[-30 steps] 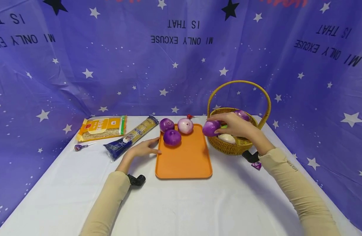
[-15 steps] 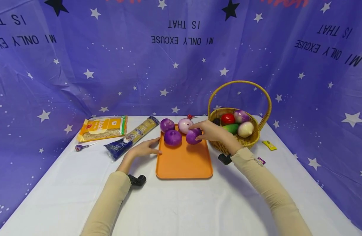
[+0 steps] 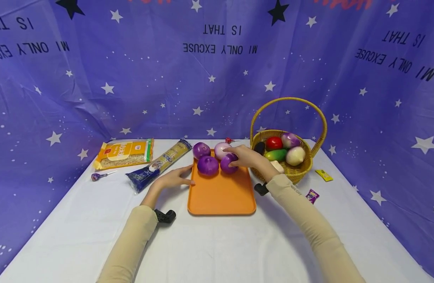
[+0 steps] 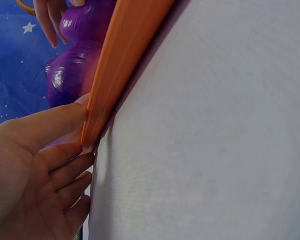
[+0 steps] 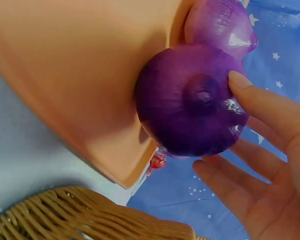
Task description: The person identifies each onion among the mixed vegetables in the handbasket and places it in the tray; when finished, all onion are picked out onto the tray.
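An orange tray [image 3: 220, 198] lies on the white table. My left hand [image 3: 172, 179] holds its left rim, thumb tip over the edge and fingertips at the outer side in the left wrist view. My right hand [image 3: 247, 157] has thumb and fingers around a glossy purple onion [image 3: 228, 163] on the tray's right half; in the right wrist view the thumb [image 5: 260, 97] touches its side and the fingers partly pass behind it. Two more purple onions, one behind [image 3: 201, 150] and one in front [image 3: 208, 165], sit at the tray's back left. A pale pinkish onion [image 3: 221, 150] sits behind.
To the right stands a tall-handled wicker basket [image 3: 295, 179] with a tomato [image 3: 274, 143], a cucumber-like green vegetable [image 3: 276, 155] and several other vegetables. Wrapped candies [image 3: 324, 175] lie beside it. At left are a noodle packet [image 3: 158, 165], a grain bag [image 3: 125, 153] and a lollipop [image 3: 96, 177].
My right hand has carried the purple onion leftward from the basket and set it on the tray beside the others. The left hand has stayed at the tray's left edge.
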A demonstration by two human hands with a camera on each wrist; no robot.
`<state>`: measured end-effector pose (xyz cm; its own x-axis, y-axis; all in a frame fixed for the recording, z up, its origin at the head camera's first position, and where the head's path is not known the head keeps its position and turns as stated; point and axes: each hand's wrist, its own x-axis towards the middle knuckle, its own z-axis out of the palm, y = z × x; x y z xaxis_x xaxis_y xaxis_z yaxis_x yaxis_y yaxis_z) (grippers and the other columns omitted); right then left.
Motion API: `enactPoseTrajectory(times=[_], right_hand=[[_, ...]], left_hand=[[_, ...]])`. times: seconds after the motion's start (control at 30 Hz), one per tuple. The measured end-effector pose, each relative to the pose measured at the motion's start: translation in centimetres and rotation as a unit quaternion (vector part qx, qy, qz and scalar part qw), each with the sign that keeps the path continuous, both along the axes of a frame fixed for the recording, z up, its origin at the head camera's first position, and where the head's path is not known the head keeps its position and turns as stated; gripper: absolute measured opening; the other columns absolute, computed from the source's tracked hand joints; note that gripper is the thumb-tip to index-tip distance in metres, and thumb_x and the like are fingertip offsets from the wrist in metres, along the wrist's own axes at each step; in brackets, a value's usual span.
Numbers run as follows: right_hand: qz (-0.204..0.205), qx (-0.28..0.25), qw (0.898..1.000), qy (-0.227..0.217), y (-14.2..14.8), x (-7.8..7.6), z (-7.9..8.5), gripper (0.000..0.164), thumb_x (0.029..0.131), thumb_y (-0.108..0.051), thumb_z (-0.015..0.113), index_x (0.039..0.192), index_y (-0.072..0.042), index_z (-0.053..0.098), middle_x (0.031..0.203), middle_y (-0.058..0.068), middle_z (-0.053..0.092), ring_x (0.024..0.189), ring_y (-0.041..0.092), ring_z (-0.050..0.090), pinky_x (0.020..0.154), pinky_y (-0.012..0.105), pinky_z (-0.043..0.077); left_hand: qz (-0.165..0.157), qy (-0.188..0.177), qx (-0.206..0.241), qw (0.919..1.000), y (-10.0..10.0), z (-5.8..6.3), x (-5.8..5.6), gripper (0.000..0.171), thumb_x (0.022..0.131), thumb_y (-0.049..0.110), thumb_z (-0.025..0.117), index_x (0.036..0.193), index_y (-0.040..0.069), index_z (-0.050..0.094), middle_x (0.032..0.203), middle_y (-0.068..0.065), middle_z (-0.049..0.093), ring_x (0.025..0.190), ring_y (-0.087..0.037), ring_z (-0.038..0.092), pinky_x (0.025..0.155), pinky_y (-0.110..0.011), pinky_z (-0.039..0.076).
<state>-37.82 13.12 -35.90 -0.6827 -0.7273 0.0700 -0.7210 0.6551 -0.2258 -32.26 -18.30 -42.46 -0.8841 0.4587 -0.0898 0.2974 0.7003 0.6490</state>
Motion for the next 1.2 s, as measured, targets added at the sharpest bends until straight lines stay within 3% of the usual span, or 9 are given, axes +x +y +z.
enactPoseTrajectory(times=[0.3,0.57,0.77,1.07,1.13,1.2], right_hand=[[-0.032,-0.036,0.998,0.029,-0.2,-0.1,-0.4,0.054,0.086,-0.026,0.075,0.130,0.000,0.058,0.120,0.016,0.065,0.106,0.028,0.062,0.095,0.038,0.050],[-0.048,-0.004,0.999,-0.015,-0.3,0.2,-0.6,0.060,0.086,-0.028,0.075,0.136,-0.003,0.054,0.121,0.019,0.064,0.110,0.031,0.060,0.099,0.041,0.048],[-0.051,0.002,0.998,-0.020,-0.2,0.4,-0.3,0.063,0.086,-0.030,0.074,0.139,-0.004,0.052,0.124,0.020,0.062,0.113,0.032,0.059,0.100,0.042,0.046],[-0.026,-0.076,0.997,0.016,1.9,2.1,0.7,0.056,0.085,-0.023,0.076,0.133,-0.004,0.057,0.127,0.015,0.062,0.118,0.031,0.057,0.103,0.043,0.044],[-0.024,-0.085,0.996,0.023,2.7,2.6,1.2,0.053,0.085,-0.020,0.076,0.133,-0.005,0.058,0.123,0.012,0.064,0.099,0.027,0.063,0.094,0.041,0.049],[-0.028,-0.084,0.996,0.024,3.5,3.1,1.9,0.052,0.086,-0.020,0.075,0.133,-0.007,0.058,0.114,0.011,0.067,0.077,0.022,0.062,0.082,0.037,0.051]], left_hand=[[-0.001,0.000,0.002,1.0000,0.1,0.2,0.1,0.081,0.090,0.037,0.067,0.153,0.007,0.025,0.153,-0.020,0.029,0.140,-0.041,0.024,0.115,-0.056,0.017],[-0.004,0.005,-0.001,1.0000,0.0,0.1,-0.1,0.082,0.090,0.038,0.067,0.152,0.006,0.025,0.153,-0.021,0.029,0.139,-0.042,0.025,0.114,-0.057,0.018],[-0.008,0.005,0.009,0.9999,0.0,-0.1,-0.2,0.082,0.089,0.037,0.067,0.152,0.006,0.025,0.152,-0.020,0.031,0.140,-0.041,0.025,0.114,-0.056,0.018],[-0.006,0.002,0.003,1.0000,0.1,0.1,0.1,0.082,0.090,0.037,0.067,0.152,0.006,0.025,0.152,-0.021,0.030,0.140,-0.041,0.024,0.115,-0.055,0.016],[-0.005,0.001,0.003,1.0000,0.1,0.1,0.2,0.082,0.090,0.036,0.067,0.153,0.006,0.024,0.152,-0.021,0.030,0.140,-0.041,0.024,0.115,-0.056,0.017],[-0.002,0.002,0.003,1.0000,0.0,0.1,0.1,0.081,0.090,0.037,0.067,0.153,0.006,0.024,0.152,-0.021,0.030,0.140,-0.041,0.025,0.114,-0.056,0.017]])
